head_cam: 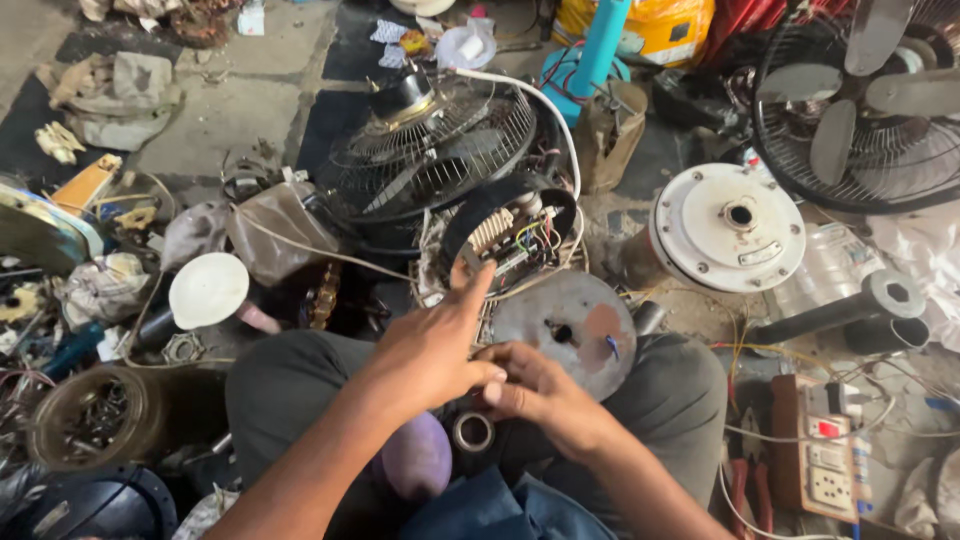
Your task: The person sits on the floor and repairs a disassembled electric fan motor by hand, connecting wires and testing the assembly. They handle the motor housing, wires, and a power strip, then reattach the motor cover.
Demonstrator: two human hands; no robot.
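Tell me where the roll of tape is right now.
In the head view, the roll of tape sits low at centre in the person's lap, just below the right hand and beside a purple object.

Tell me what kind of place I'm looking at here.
Most likely a small fan repair workshop, worked on the floor. A caged fan lies opened up, a white motor housing sits nearby, and both hands, left hand and right hand, work beside a grey metal motor cover.
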